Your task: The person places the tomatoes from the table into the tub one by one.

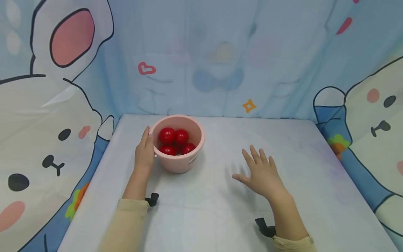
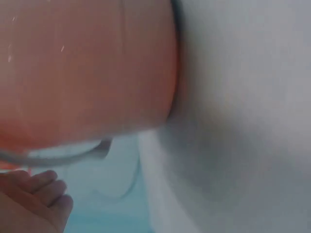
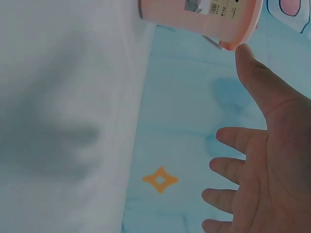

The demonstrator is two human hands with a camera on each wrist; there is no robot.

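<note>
A pink bucket stands on the white table with several shiny red tomatoes inside. My left hand is at the bucket's left side, fingers extended along the rim. In the left wrist view the fingers lie loosely beside the bucket's grey handle; whether they touch it, I cannot tell. To the right of the bucket, my right hand hovers over the table with fingers spread, holding nothing. The right wrist view shows a printed label on the bucket's wall.
The white table ends at a blue cartoon curtain behind the bucket. Printed bears flank it on both sides. A small black wrist mount sits on the left wrist, and another mount on the right.
</note>
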